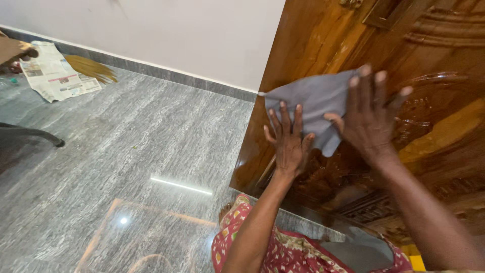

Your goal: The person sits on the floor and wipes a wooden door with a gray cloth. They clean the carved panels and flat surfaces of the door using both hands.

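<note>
- Grey stone floor shiny, below and left of both hands; red patterned garment nearest, under the forearms.
- Left hand flat, fingers spread, pressing grey cloth onto carved wooden door.
- Right hand splayed flat on the cloth's right edge; nothing pinched.
- Door around the hands looks glossy; how much is wiped is hard to tell, probably mid-way.
- Far left of the hands: newspaper, broom by the white wall.

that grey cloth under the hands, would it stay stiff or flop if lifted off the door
Probably floppy: the grey cloth creases and lies flat under the right hand and left hand. Likely light, since it looks thin. It may slide easily, because the wooden door looks glossy.
</note>
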